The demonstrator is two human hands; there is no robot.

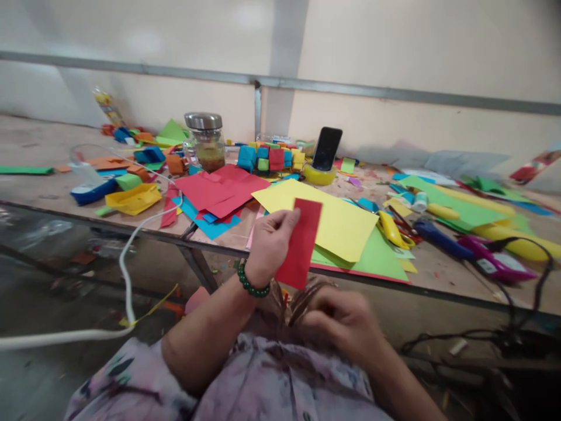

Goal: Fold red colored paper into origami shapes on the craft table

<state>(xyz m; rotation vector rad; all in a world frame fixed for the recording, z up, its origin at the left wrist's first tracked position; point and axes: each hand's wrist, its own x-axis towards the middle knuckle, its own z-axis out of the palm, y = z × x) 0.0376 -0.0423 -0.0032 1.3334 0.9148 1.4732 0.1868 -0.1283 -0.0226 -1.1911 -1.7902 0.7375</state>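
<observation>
Pinched between the thumb and fingers of my left hand [272,241] is a red paper strip [301,248], held upright over the table's front edge. A green bead bracelet [249,285] circles that wrist. My right hand [344,318] is lower and to the right, near my lap, blurred, its fingers curled beside brown shiny material [302,299]; whether it grips anything is unclear. Behind the strip lie yellow sheets [346,225] on green sheets [383,257], with red sheets [219,190] to their left.
A glass jar [205,146], folded paper blocks [276,159] and a phone [327,147] on a yellow stand are at the back. On the right are yellow scissors [392,230] and a purple tool [497,260]. A white cable [127,272] hangs over the left front edge.
</observation>
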